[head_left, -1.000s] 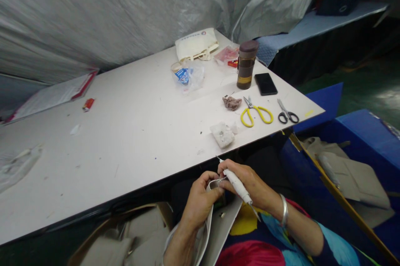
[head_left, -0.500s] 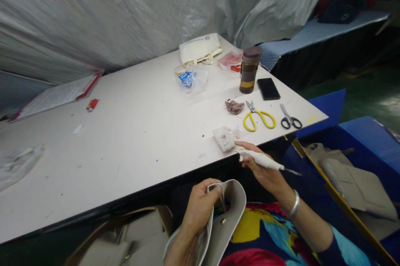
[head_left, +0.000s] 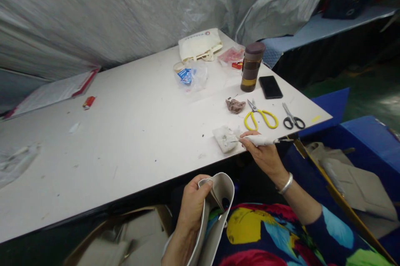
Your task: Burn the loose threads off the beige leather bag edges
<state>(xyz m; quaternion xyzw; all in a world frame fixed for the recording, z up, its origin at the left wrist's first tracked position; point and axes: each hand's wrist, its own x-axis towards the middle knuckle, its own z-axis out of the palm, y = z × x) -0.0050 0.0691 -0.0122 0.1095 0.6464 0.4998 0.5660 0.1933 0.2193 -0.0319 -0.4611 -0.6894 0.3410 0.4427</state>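
My left hand (head_left: 193,203) grips the folded edge of a beige bag piece (head_left: 218,224), thumb on top, below the table's front edge. The piece gapes toward me and shows a small metal fitting inside. In my right hand (head_left: 265,155) is a white pen-like tool (head_left: 261,139), wrapped in white, with a thin metal tip at each end. One tip points left, at or just over a white wad (head_left: 225,139) on the table; whether it touches I cannot tell.
Yellow-handled scissors (head_left: 261,119), black scissors (head_left: 293,121), a crumpled brown scrap (head_left: 235,106), a phone (head_left: 270,87) and a bottle (head_left: 251,68) lie or stand at the right of the white table (head_left: 125,145). Boxes of beige pieces flank me, including a blue box (head_left: 368,137).
My right hand has moved up, levelling the tool and bringing its left tip to the white wad. My left hand and the beige piece have shifted slightly left.
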